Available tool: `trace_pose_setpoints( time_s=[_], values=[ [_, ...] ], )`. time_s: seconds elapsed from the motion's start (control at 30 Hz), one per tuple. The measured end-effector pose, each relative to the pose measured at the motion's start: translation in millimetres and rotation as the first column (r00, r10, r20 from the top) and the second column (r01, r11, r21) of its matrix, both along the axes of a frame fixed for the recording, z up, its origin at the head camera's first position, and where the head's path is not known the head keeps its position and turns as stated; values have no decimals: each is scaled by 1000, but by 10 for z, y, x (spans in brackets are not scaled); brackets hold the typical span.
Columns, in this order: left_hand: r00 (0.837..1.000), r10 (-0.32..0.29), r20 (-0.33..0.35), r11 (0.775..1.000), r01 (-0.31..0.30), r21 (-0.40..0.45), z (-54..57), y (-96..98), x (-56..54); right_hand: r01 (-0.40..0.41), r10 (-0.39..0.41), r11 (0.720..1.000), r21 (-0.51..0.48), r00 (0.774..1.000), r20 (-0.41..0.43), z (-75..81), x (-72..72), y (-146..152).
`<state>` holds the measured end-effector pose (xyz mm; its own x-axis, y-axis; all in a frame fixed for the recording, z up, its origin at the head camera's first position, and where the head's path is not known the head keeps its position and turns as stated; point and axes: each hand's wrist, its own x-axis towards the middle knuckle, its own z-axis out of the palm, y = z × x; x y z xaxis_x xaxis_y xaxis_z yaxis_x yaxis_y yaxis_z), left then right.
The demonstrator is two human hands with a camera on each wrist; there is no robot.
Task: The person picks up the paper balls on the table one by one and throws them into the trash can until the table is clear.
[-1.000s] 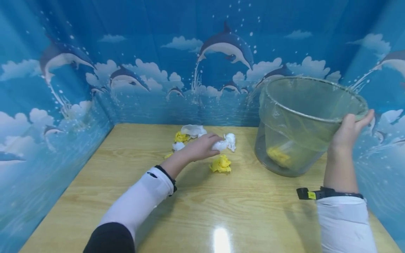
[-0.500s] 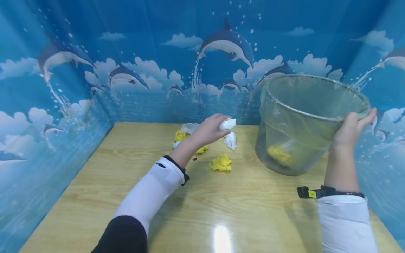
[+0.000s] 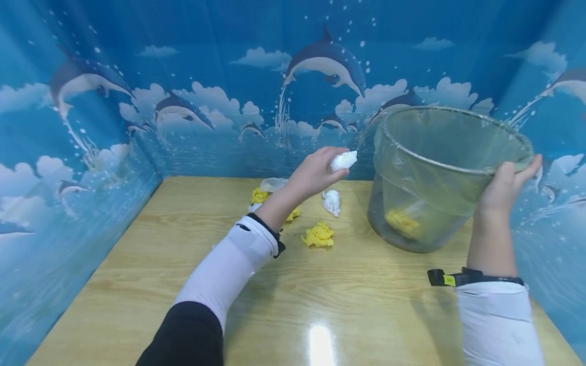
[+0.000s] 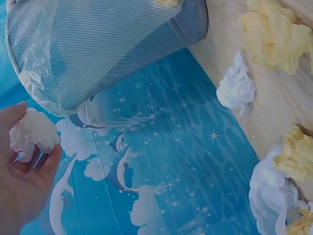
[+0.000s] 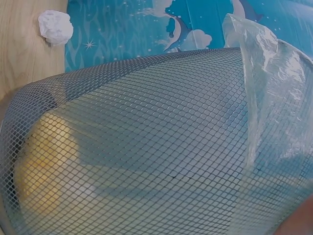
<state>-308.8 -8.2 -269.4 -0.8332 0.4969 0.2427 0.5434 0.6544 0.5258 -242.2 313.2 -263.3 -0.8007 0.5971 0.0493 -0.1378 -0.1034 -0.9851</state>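
My left hand (image 3: pixel 318 172) grips a crumpled white paper ball (image 3: pixel 344 160) above the table, left of the bin; in the left wrist view fingers and thumb curl round that paper ball (image 4: pixel 34 132). My right hand (image 3: pixel 505 190) holds the rim of a mesh trash bin (image 3: pixel 423 173) on its right side, the bin tilted toward it. A translucent plastic liner (image 5: pixel 274 88) folds over the rim. Yellow crumpled paper (image 3: pixel 403 223) shows through the mesh at the bottom. In the right wrist view only a bit of the right hand (image 5: pixel 297 219) appears.
On the wooden table (image 3: pixel 183 284) lie a white paper ball (image 3: pixel 331 202) and a yellow one (image 3: pixel 318 235). More yellow paper (image 3: pixel 259 196) and white paper (image 4: pixel 271 191) cluster behind the left forearm. A blue dolphin-print curtain (image 3: pixel 220 66) encloses the table's back and sides.
My left hand has lifted the white paper ball off the table and carried it up and right toward the bin. My right hand and the bin have stayed nearly still.
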Motion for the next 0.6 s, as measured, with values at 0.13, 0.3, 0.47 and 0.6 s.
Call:
trace_pose_setpoints(
  time_s=[0.13, 0.3, 0.47, 0.6],
  values=[
    [1000, -12, -24, 999, 13, 33, 49, 39, 2, -2, 2, 1000, -3, 1000, 10, 9, -4, 1],
    [999, -27, -45, 996, 31, 82, 135, 109, 9, -1, 1, 1000, 0, 1000, 17, 11, 5, -1],
    [997, -51, -59, 991, 58, 118, 243, 219, 15, -3, 3, 1000, -3, 1000, 12, 11, 7, -10],
    [996, -57, -61, 992, 63, 105, 348, 340, 15, -4, 4, 1000, -4, 1000, -2, 5, 11, -15]
  ],
)
